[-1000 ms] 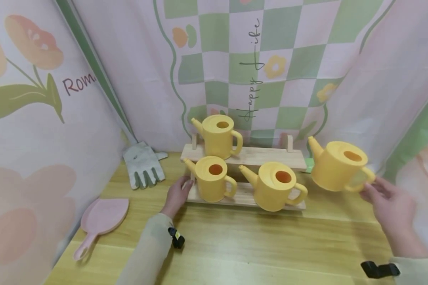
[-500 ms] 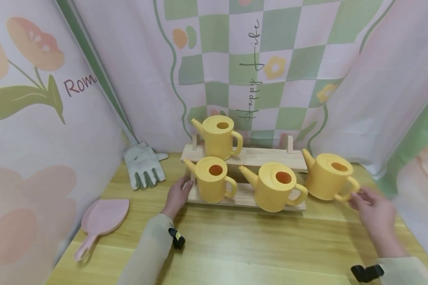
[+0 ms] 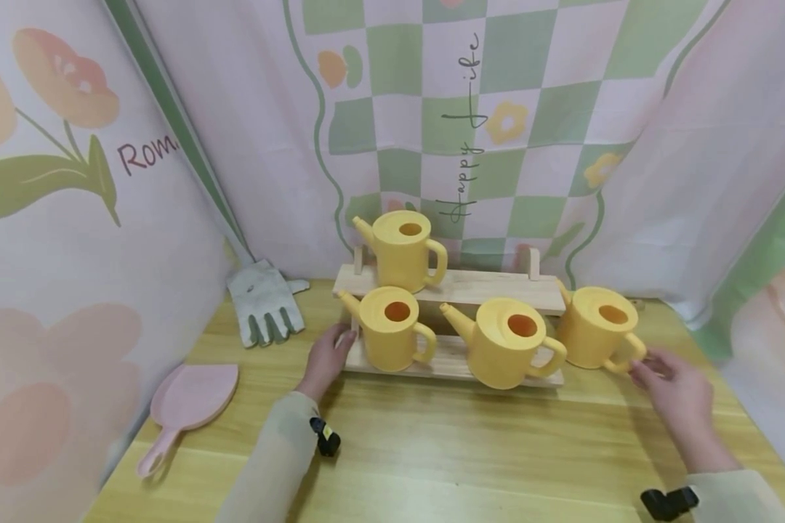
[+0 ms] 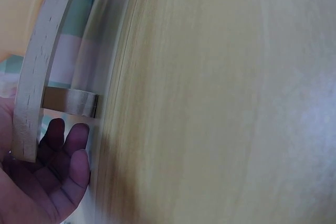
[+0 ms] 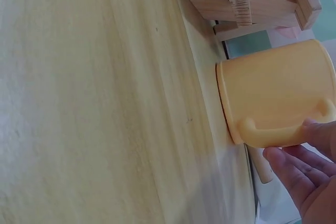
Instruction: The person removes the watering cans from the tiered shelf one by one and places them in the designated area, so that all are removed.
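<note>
My right hand (image 3: 677,392) pinches the handle of a yellow watering can (image 3: 592,330) at the right end of a two-tier wooden shelf rack (image 3: 490,287). This can is upright, its base right at the tabletop in the right wrist view, its spout partly hidden by the rack's end. My left hand (image 3: 327,359) grips the left end of the lower board; in the left wrist view its fingers (image 4: 76,169) curl under the board (image 4: 31,87). One yellow watering can (image 3: 402,250) stands on the upper tier at left. Two more, a left can (image 3: 389,338) and a right can (image 3: 504,345), stand on the lower tier.
A grey-white work glove (image 3: 264,301) lies on the wooden table (image 3: 432,450) at back left. A pink dustpan (image 3: 192,396) lies nearer at left. Printed curtains (image 3: 458,123) hang close behind the rack and along both sides.
My right hand has lowered the watering can and moved it left, close against the rack's right end. My left hand and the other cans have stayed put.
</note>
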